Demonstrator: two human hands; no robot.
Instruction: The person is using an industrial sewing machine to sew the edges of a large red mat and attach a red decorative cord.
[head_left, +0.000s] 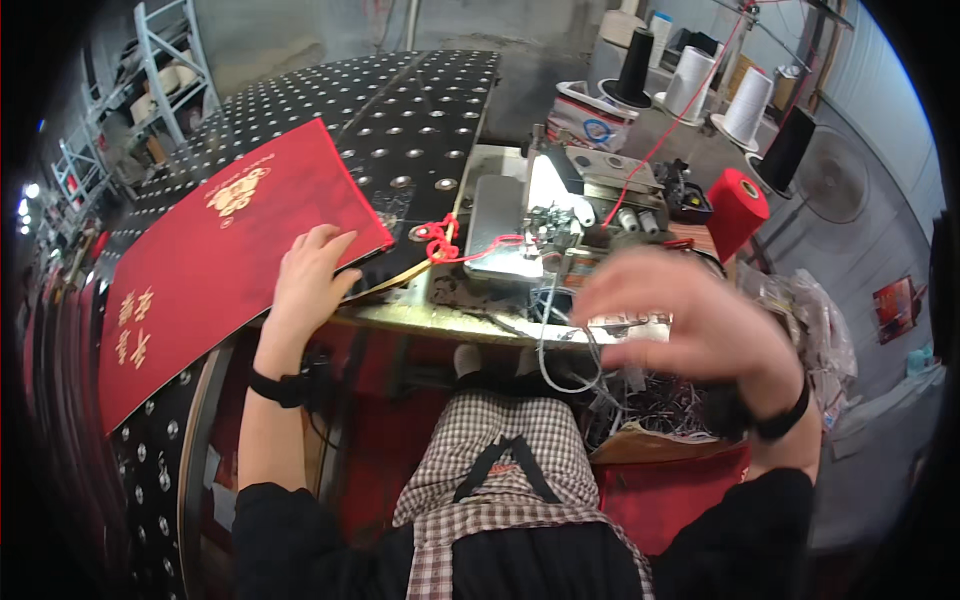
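Observation:
A large red mat (225,235) with gold print and a bright red edge lies slanted on the table at the left. My left hand (312,278) rests on its near right corner, fingers spread and thumb stretched out past the edge. Beyond that corner, a red thread chain (440,242) lies in a loose tangle and runs right to the lit needle area of an overlock sewing machine (560,205). My right hand (690,315) hovers in front of the machine, smeared by motion, so its fingers are unclear. Under it hangs a pale looped tube (570,388).
Black and white thread cones (690,85) stand behind the machine, with a red cone (738,205) at its right. A black table with metal studs (400,110) reaches back left. Thread scraps (665,405) fill a container below my right hand. A fan (830,175) stands at right.

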